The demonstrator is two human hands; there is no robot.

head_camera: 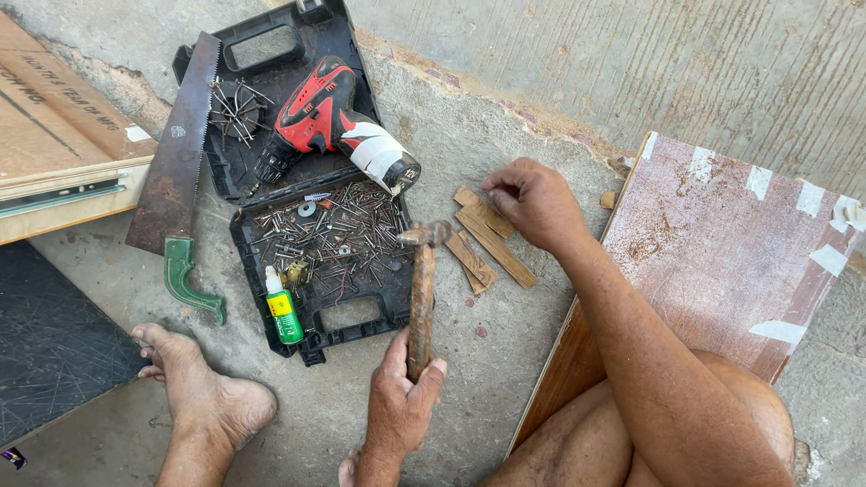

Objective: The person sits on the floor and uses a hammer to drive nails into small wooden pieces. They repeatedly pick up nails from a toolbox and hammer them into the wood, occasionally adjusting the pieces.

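Left hand (pixel 401 397) was clenched round the worn wooden handle of a rusty old hammer (pixel 421 293), its head lying on the rough concrete floor (pixel 505 361) right at the edge of the open black plastic tool case (pixel 311 194). Right hand (pixel 534 200) was pinching one of the thin brown wood strips (pixel 487 245) scattered on the concrete. The case held a heap of loose nails and screws (pixel 334 234), a red-and-black cordless drill (pixel 329 122) and a small green-and-yellow bottle (pixel 283 308). A rusty handsaw with a green handle (pixel 176 162) lay beside it.
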